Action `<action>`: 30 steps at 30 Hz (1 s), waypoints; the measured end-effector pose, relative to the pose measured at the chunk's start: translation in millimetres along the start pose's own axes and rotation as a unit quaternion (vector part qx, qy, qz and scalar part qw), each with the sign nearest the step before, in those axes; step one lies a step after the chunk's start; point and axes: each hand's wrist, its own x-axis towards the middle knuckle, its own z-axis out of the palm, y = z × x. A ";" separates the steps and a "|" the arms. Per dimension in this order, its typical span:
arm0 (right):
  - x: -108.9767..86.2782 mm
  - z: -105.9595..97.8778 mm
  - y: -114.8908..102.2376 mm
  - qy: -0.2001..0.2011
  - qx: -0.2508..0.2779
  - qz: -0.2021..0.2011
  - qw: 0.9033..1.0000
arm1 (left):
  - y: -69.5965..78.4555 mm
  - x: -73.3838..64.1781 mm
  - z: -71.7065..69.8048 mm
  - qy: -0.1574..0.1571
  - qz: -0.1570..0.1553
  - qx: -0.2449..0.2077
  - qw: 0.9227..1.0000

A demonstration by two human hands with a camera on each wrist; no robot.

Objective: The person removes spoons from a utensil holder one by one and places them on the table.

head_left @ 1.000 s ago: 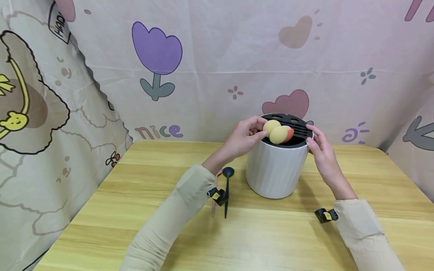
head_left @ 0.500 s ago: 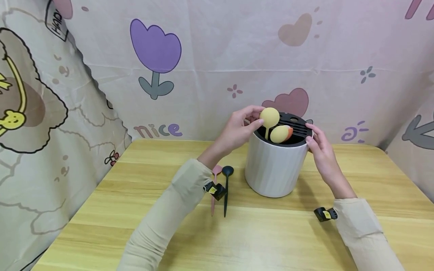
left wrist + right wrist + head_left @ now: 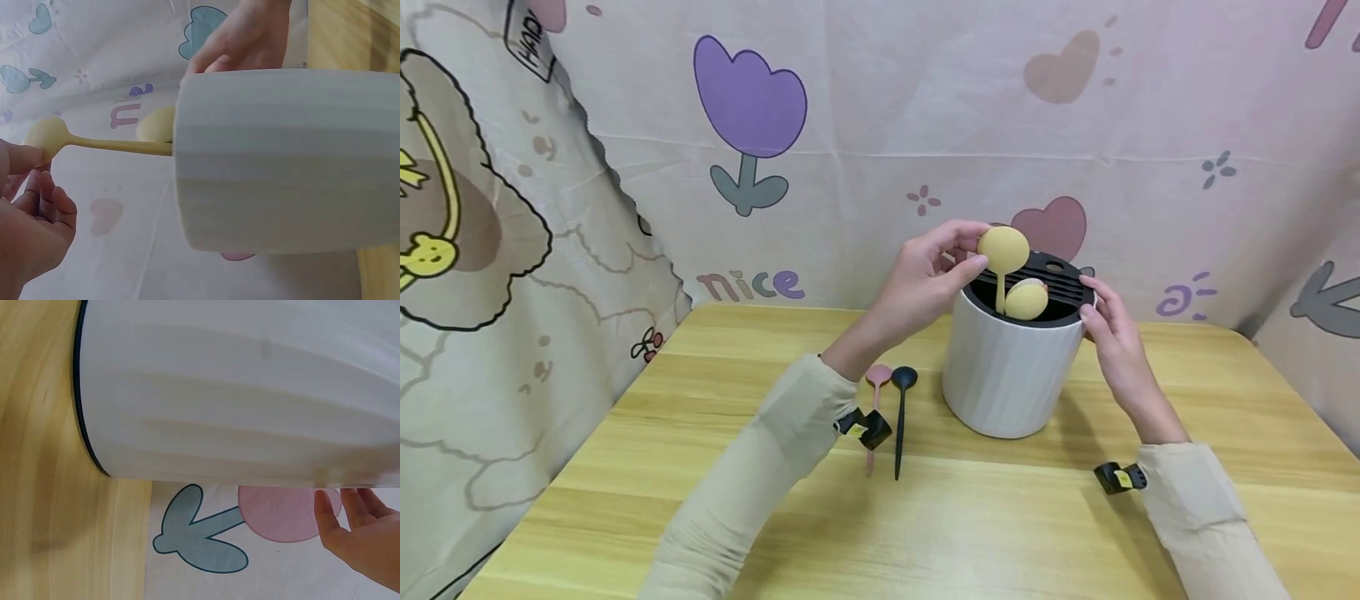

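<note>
Just raised the yellow spoon (image 3: 1003,248), its head pinched in my left hand (image 3: 925,271), above the white holder (image 3: 1011,379) between my hands. My right hand (image 3: 1116,342) grips its rim. Looks only partway out.

Counted at one white container (image 3: 1009,379): one black slotted top (image 3: 1037,265), one long-handled yellow spoon (image 3: 1004,248) and one other yellow utensil (image 3: 1027,302), making two yellow pieces in all; the white and orange edges (image 3: 1027,285) behind are too hidden to count. One wooden bench (image 3: 985,525) carries one pink spoon (image 3: 878,375) and one black spoon (image 3: 904,377), two altogether. Wrist cameras (image 3: 876,430) number two.
</note>
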 end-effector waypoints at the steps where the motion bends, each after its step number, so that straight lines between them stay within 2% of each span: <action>1: -0.1 0.1 0.0 0.000 -0.005 0.000 1.000 | 2.0 -0.9 -1.2 0.000 0.004 0.000 1.000; 5: -0.3 -0.3 0.6 -0.001 -0.022 0.006 1.000 | 10.4 -2.0 -5.6 0.004 0.013 -0.008 1.000; 11: 1.1 0.4 0.7 -0.005 -0.018 0.010 1.000 | 23.1 -0.1 -13.0 0.013 0.037 -0.022 0.999; 18: 1.3 0.8 1.4 -0.007 -0.011 0.009 1.000 | 41.3 -4.6 -22.5 0.023 0.090 -0.048 0.995; 20: 1.3 0.9 1.2 -0.008 -0.010 0.009 1.000 | 46.4 -6.0 -25.6 0.024 0.094 -0.050 0.994; 24: 1.0 0.4 1.5 -0.006 -0.007 0.009 1.000 | 52.4 -9.6 -29.6 0.017 0.094 -0.049 0.994; 30: 1.9 -0.5 1.2 -0.009 -0.005 0.009 1.000 | 51.8 -17.6 -32.8 -0.008 0.106 -0.030 0.994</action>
